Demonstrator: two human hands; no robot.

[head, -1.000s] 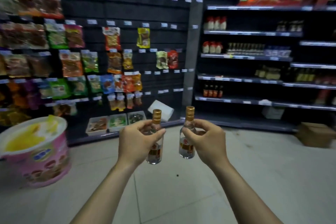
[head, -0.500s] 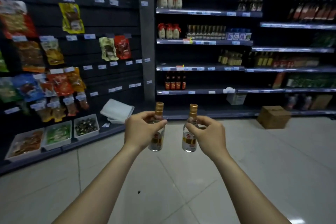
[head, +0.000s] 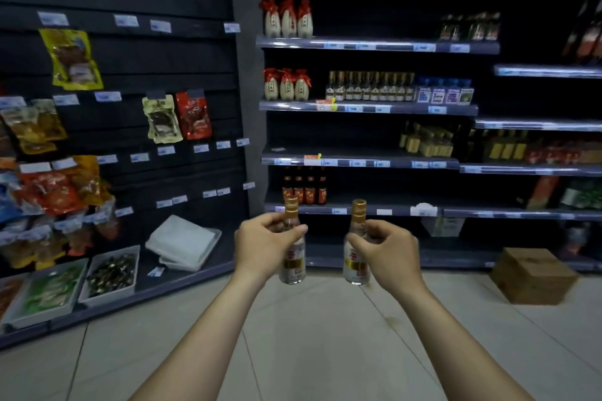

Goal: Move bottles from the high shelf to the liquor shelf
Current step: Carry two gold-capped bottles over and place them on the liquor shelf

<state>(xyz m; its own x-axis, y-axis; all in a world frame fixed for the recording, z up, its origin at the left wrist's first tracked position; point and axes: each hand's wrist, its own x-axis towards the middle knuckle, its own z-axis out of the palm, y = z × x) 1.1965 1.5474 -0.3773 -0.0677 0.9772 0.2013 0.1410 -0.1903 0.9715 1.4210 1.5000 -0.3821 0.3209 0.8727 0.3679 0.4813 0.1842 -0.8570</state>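
Both hands are raised at the centre of the frame, forearms entering from the bottom edge.

Left hand [head: 264,247]: grasping. The fingers and thumb curl round the neck and shoulder of the left bottle [head: 294,265]. The bottle is upright, clear glass, with a red and gold label and a gold cap that stands above the fingers.

Right hand [head: 387,251]: grasping. The fingers curl round the neck of the right bottle [head: 353,265], which is of the same kind and also upright.

The two bottles are held side by side, near each other but not touching, in the air above the pale tiled floor [head: 309,335].

The liquor shelf [head: 368,106] fills the upper right of the frame, beyond the hands. Its middle level carries a row of small bottles [head: 368,86] with gold caps, between white jugs [head: 286,85] with red tops on the left and blue boxes [head: 444,93] on the right. Four dark bottles [head: 304,190] stand on a lower level, directly behind the cap of the left bottle.

A cardboard box [head: 534,273] sits on the floor at the right of the frame, at the foot of the shelf.

The left of the frame shows a dark wall hung with snack packets [head: 70,58]. White trays [head: 182,241] lie on its base ledge.
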